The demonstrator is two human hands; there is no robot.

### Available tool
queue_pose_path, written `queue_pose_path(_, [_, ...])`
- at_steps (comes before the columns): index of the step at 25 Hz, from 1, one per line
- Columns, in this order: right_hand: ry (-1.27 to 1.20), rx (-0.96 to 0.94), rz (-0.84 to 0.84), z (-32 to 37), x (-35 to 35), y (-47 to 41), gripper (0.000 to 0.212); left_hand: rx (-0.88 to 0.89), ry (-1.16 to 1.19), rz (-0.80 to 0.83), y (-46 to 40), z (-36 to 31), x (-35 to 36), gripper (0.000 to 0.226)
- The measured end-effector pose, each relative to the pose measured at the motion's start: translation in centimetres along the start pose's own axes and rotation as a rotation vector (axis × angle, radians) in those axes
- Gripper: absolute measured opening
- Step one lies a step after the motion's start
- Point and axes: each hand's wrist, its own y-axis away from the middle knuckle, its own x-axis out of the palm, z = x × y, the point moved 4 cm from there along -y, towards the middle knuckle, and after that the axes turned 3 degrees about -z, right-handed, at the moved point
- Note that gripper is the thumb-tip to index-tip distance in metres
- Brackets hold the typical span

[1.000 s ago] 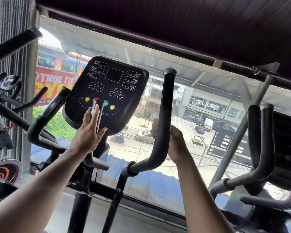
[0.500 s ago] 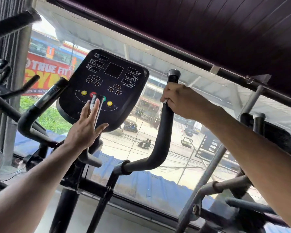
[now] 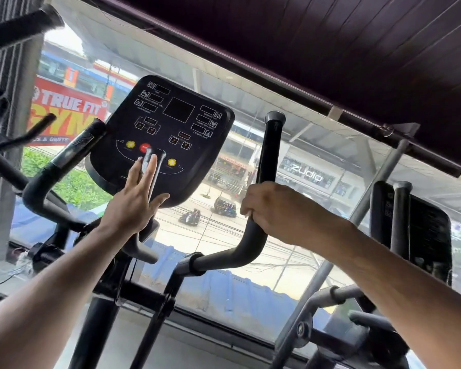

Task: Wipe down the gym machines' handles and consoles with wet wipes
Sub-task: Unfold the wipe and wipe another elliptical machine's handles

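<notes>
Left hand [image 3: 133, 203]: my fingers lay straight and flat against the small inner grip [image 3: 151, 171] in front of the console [image 3: 165, 134], gripping nothing.
Right hand [image 3: 277, 209]: I had it curled tight round the right handle [image 3: 270, 155], just above the bend.
Wipe: I could not make one out under either hand.
Left handle [image 3: 64, 161]: stood untouched, left of the console.

Head view — upward, close to console [image 3: 168, 137]
</notes>
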Motion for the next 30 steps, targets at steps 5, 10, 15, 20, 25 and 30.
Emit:
queue_pose_path(5, [-0.081, 0.181, -0.393, -3.3, 0.0, 0.2, 0.023, 0.005, -0.028, 0.003, 0.1, -0.3, -0.2, 0.093])
queue_pose_path(10, [-0.115, 0.208, -0.460, 0.0, 3.6, 3.0, 0.027, -0.004, -0.041, 0.029, 0.3, -0.6, -0.4, 0.098])
queue_pose_path(15, [-0.190, 0.203, -0.484, 3.2, 6.1, 5.1, 0.029, -0.004, -0.045, 0.054, 0.4, -0.6, -0.5, 0.096])
queue_pose_path(20, [-0.559, 0.274, -0.852, 3.4, 5.8, 8.3, 0.020, -0.019, -0.043, 0.058, 0.5, -0.5, -0.4, 0.096])
queue_pose_path(25, [-0.519, 0.486, -1.068, 0.6, 6.0, 6.4, 0.022, -0.028, -0.096, 0.063, 0.6, -0.9, -0.5, 0.099])
queue_pose_path(30, [-0.469, 0.349, -0.986, 4.6, 9.5, 7.5, 0.025, -0.040, -0.099, 0.068, 0.6, -1.1, -0.6, 0.100])
